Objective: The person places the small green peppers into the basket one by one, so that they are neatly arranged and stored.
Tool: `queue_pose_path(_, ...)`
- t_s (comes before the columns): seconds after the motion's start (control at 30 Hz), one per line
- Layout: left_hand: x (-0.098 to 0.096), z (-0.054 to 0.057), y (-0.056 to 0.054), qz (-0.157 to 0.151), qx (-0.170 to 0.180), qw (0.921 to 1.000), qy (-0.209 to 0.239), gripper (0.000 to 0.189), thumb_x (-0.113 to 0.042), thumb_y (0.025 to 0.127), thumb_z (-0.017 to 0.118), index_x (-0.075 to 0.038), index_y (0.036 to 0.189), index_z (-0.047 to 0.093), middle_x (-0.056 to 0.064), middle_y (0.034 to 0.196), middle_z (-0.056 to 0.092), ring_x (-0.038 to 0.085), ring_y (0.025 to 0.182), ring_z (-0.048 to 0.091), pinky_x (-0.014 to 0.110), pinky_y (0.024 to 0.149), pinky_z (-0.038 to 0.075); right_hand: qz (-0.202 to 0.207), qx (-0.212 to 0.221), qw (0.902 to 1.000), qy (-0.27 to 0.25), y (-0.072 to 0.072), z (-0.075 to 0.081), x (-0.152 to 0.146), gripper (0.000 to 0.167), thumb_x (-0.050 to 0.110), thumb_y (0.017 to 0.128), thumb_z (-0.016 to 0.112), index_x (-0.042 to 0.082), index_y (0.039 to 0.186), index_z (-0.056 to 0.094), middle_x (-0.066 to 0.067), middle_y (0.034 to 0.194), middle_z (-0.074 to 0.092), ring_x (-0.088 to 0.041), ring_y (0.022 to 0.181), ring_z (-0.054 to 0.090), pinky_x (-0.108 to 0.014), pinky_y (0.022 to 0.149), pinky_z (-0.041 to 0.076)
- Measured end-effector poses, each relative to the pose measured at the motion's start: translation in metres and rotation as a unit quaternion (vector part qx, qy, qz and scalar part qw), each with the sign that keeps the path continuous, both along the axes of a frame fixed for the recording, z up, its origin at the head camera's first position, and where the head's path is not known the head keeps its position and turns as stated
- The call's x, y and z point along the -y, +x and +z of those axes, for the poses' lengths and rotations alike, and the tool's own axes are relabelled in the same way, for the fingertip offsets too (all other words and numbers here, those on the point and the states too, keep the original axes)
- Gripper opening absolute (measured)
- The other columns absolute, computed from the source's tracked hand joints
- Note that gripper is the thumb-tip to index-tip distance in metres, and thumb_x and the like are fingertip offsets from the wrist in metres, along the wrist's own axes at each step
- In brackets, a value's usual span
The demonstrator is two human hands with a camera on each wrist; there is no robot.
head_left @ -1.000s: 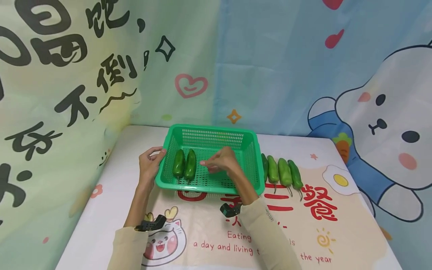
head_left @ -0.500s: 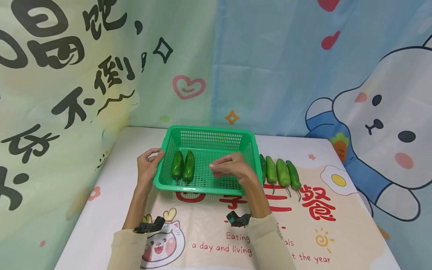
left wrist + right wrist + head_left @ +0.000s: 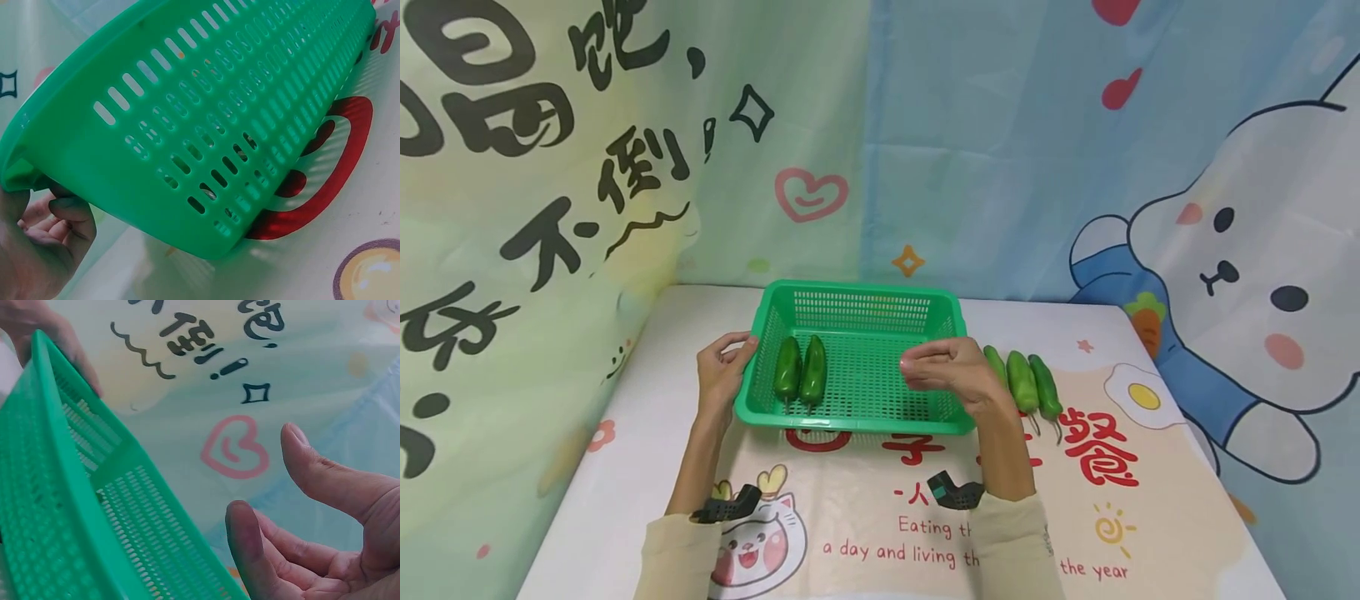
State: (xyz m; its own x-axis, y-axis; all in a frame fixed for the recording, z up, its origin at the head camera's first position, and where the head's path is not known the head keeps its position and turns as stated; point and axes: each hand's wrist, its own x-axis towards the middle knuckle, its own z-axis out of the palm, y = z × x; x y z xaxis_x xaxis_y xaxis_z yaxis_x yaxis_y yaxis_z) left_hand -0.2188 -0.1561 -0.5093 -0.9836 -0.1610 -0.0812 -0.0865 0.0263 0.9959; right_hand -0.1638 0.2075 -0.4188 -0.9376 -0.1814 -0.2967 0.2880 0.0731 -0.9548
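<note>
Green basket (image 3: 850, 427) stands on the table (image 3: 651, 392), near its back edge, its long side facing the person. Two green peppers (image 3: 813, 372) lie side by side in its left end, stems toward the person. The left hand (image 3: 721, 371) grips the rim at the left end between thumb and curled fingers. The right hand (image 3: 951, 371) is over the basket's right end, its thumb and fingers parted and holding nothing; in the right wrist view it is clear of the plastic. Just beyond it, to the right of the basket, more peppers (image 3: 1046, 387) lie on the table in a row, the nearest one partly hidden behind the hand.

The table has a white covering with a beige printed area: red lettering (image 3: 1101, 446), a smiling cat (image 3: 756, 550), a fried egg (image 3: 1143, 397) and a yellow sun (image 3: 1112, 527). Behind it hangs a backdrop (image 3: 985, 183) of pale green and blue, with a pink heart (image 3: 811, 195) and an orange star (image 3: 908, 261). Large black characters (image 3: 542, 242) cover its left side, and a white cartoon animal (image 3: 1232, 275) in blue fills the right. Both beige sleeves (image 3: 679, 554) reach in from below, a dark device (image 3: 728, 504) at each wrist.
</note>
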Motion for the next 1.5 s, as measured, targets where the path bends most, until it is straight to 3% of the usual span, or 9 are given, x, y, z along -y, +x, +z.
queue_pose_path(0.13,-0.001,-0.001,0.001,0.001,0.001,1.0000,-0.003,0.041,-0.028,0.109,0.070,0.003,0.136,0.069,-0.013,0.080,0.078,0.004,0.068,0.074,0.019,0.063,0.060,-0.008,-0.005,0.9999,0.005,0.003,0.002,-0.014,0.039,0.007,0.100,0.078,-0.013,0.132,0.068,0.002,0.095,0.083,-0.012,0.087,0.082,-0.034,0.091,0.067)
queue_pose_path(0.43,-0.001,0.000,0.001,0.004,-0.007,1.0000,0.003,0.040,-0.026,0.109,0.070,0.004,0.136,0.069,-0.014,0.078,0.078,0.003,0.066,0.073,0.019,0.062,0.060,-0.073,0.010,0.9972,0.013,0.009,0.006,-0.049,0.032,0.009,0.101,0.079,-0.008,0.127,0.071,0.007,0.092,0.080,-0.010,0.088,0.081,-0.026,0.086,0.066)
queue_pose_path(0.67,0.001,-0.001,0.000,0.001,-0.006,1.0000,-0.003,0.041,-0.027,0.108,0.071,0.004,0.136,0.069,-0.016,0.078,0.078,0.003,0.066,0.073,0.018,0.062,0.059,-0.121,0.039,0.9917,0.020,0.009,0.002,-0.069,0.048,0.016,0.098,0.084,-0.007,0.136,0.065,0.008,0.095,0.079,-0.010,0.093,0.080,-0.024,0.087,0.065)
queue_pose_path(0.9,0.002,-0.001,0.000,0.003,-0.007,1.0000,0.001,0.040,-0.026,0.109,0.070,0.004,0.135,0.069,-0.014,0.078,0.078,0.005,0.067,0.074,0.019,0.062,0.059,-0.134,0.041,0.9894,0.037,0.013,-0.004,-0.091,0.049,0.024,0.100,0.083,-0.002,0.138,0.066,0.011,0.097,0.078,-0.006,0.093,0.079,-0.021,0.090,0.064)
queue_pose_path(1.07,0.001,0.001,0.000,0.000,-0.011,0.9999,0.007,0.041,-0.025,0.108,0.070,0.005,0.136,0.069,-0.010,0.080,0.079,0.005,0.066,0.074,0.019,0.062,0.060,-0.150,0.065,0.9837,0.077,0.015,-0.007,-0.112,0.067,0.037,0.098,0.085,0.003,0.150,0.061,0.019,0.099,0.076,0.000,0.094,0.078,-0.015,0.089,0.061)
queue_pose_path(1.17,0.001,0.001,-0.001,-0.003,-0.011,0.9999,0.006,0.041,-0.026,0.109,0.070,0.005,0.136,0.068,-0.009,0.080,0.079,0.005,0.067,0.074,0.019,0.062,0.059,-0.163,0.076,0.9797,0.089,0.017,-0.010,-0.125,0.077,0.042,0.097,0.084,0.002,0.156,0.055,0.022,0.097,0.076,0.002,0.096,0.078,-0.024,0.107,0.057)
queue_pose_path(1.3,0.001,0.001,-0.001,-0.003,-0.002,1.0000,0.005,0.042,-0.027,0.109,0.070,0.004,0.137,0.068,-0.008,0.082,0.080,0.005,0.067,0.074,0.019,0.062,0.059,-0.188,0.089,0.9731,0.100,0.022,-0.015,-0.140,0.078,0.044,0.097,0.083,0.001,0.156,0.054,0.022,0.091,0.076,0.003,0.091,0.078,-0.047,0.132,0.035)
queue_pose_path(1.4,0.002,0.001,-0.001,-0.001,0.002,1.0000,0.005,0.042,-0.027,0.109,0.070,0.004,0.138,0.068,-0.007,0.083,0.080,0.005,0.067,0.074,0.019,0.062,0.059,-0.210,0.092,0.9661,0.118,0.025,-0.021,-0.151,0.075,0.045,0.098,0.082,0.000,0.153,0.057,0.022,0.086,0.075,0.003,0.085,0.077,-0.056,0.134,0.030)
queue_pose_path(1.5,0.002,0.000,-0.002,0.000,0.001,1.0000,0.008,0.042,-0.026,0.109,0.070,0.004,0.138,0.068,-0.007,0.082,0.080,0.005,0.067,0.074,0.019,0.062,0.059,-0.238,0.100,0.9578,0.126,0.025,-0.026,-0.161,0.075,0.047,0.097,0.082,0.001,0.150,0.059,0.021,0.082,0.073,0.002,0.081,0.076,-0.058,0.132,0.033)
